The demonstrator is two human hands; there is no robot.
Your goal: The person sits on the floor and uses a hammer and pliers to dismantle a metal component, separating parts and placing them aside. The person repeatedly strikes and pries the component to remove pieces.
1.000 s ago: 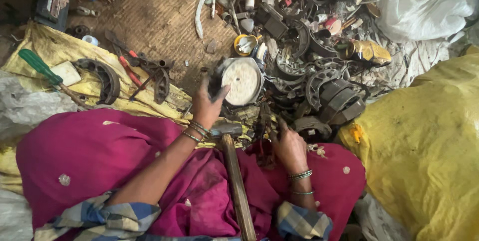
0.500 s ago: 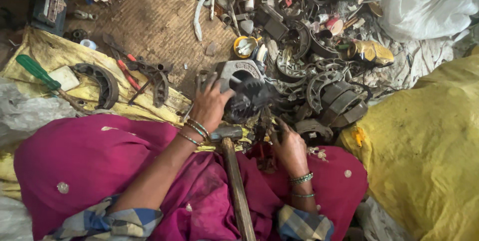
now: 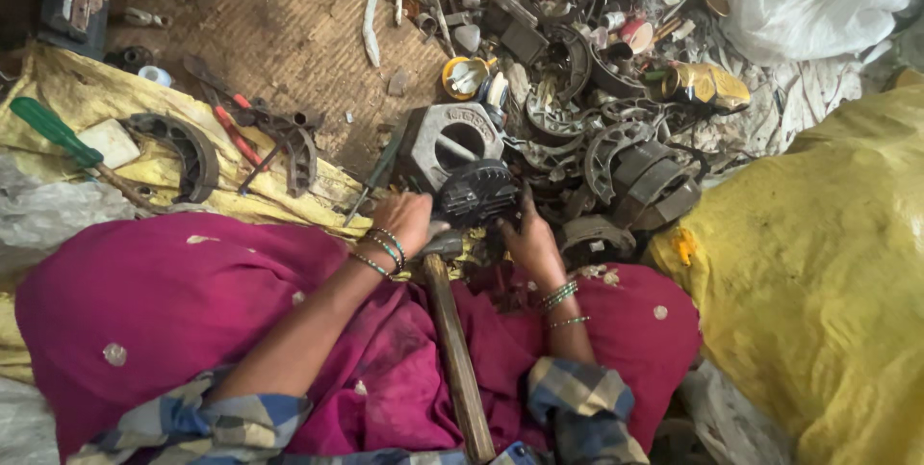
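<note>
Left hand (image 3: 404, 218) and right hand (image 3: 527, 239), fingers curled, grip a black ribbed round metal part (image 3: 476, 192) from both sides, above a wooden-handled hammer (image 3: 452, 340) lying across the lap, beside a grey square metal housing (image 3: 450, 141).

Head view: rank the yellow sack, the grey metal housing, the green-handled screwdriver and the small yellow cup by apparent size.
1. Yellow sack, by far the largest.
2. Grey metal housing, touched by the left hand.
3. Green-handled screwdriver: longer but much slimmer, so its place against the housing is unsure.
4. Small yellow cup.
</note>
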